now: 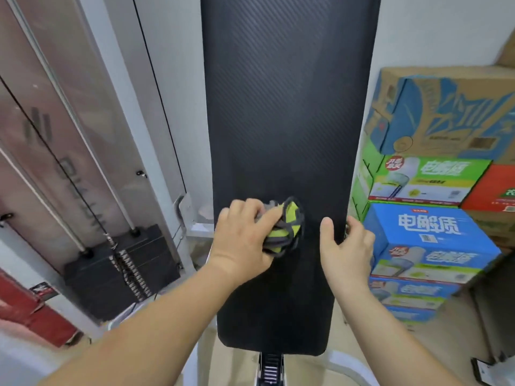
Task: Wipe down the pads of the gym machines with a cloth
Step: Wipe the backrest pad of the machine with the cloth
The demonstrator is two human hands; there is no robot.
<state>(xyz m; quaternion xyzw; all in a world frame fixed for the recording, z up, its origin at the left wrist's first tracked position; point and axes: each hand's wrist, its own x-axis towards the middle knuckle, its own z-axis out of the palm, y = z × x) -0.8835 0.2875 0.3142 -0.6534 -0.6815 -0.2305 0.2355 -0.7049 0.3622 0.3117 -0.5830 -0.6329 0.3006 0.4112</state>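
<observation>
A long black bench pad (289, 112) with a fine ribbed texture runs up the middle of the view. My left hand (242, 238) presses a bunched grey and lime-green cloth (284, 227) flat against the pad's lower half. My right hand (347, 246) grips the pad's right edge at about the same height, thumb on the front face and fingers curled behind the rim.
A weight stack (122, 268) with cables and guide rods stands at the left behind a translucent panel. Stacked printed cardboard boxes (429, 218) fill the right side close to the pad. A red box (33, 316) lies at the lower left. The bench's frame (270, 366) shows below the pad.
</observation>
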